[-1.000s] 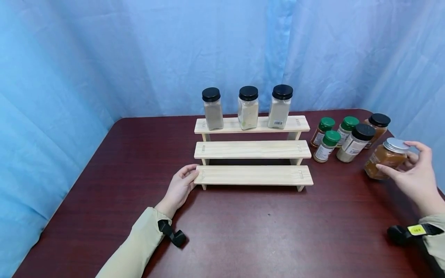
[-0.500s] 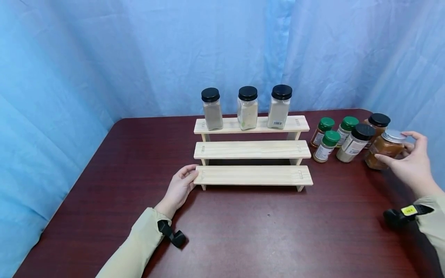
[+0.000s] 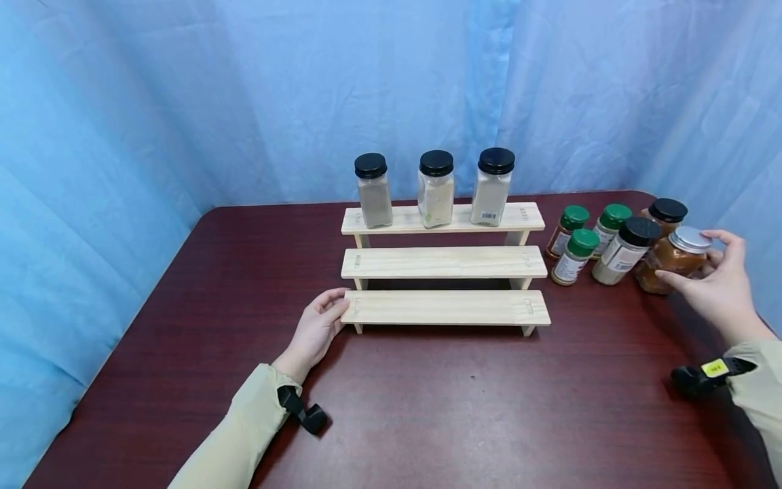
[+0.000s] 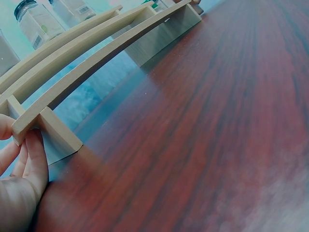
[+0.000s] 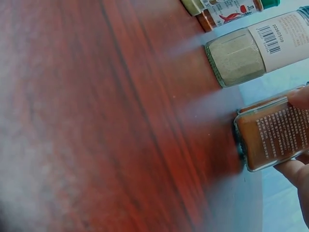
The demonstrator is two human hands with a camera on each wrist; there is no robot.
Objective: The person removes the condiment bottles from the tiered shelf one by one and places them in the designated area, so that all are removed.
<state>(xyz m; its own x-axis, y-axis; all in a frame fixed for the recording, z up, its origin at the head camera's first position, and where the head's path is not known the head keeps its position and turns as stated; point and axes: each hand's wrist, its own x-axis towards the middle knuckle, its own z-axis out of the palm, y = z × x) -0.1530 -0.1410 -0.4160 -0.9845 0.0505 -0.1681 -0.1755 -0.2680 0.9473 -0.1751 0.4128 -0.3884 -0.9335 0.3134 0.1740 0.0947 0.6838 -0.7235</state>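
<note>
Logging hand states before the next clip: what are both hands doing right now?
Left hand: gripping the left end of the lowest wooden shelf.
Right hand: holding the silver-lidded brown jar.

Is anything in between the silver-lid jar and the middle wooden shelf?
Yes. The white-labelled black-lidded jar and the front green-lidded jar stand between the silver-lid jar, held in the right hand, and the right end of the middle shelf.

The left hand [image 3: 311, 334], angled forward and inward, pinched, while the right hand [image 3: 723, 299] gripped, its thumb [image 3: 675, 280] opposite its fingers [image 3: 728, 239].
</note>
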